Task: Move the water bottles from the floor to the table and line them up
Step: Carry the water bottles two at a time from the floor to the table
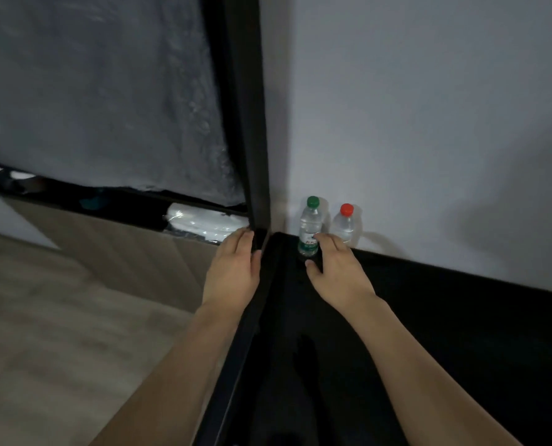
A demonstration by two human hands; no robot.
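Two clear water bottles stand upright on the black table at its far edge, against the grey wall. The green-capped bottle has a green label, and my right hand is wrapped around its lower part, thumb in front and fingers behind. The red-capped bottle stands just to its right, touching nothing but the table; my fingers hide its base. My left hand grips the black upright post where it meets the table's left corner.
Left of the post hangs a grey plastic-covered panel. Below it, a dark gap holds a white plastic bundle. A wooden board and the pale wooden floor lie at the lower left.
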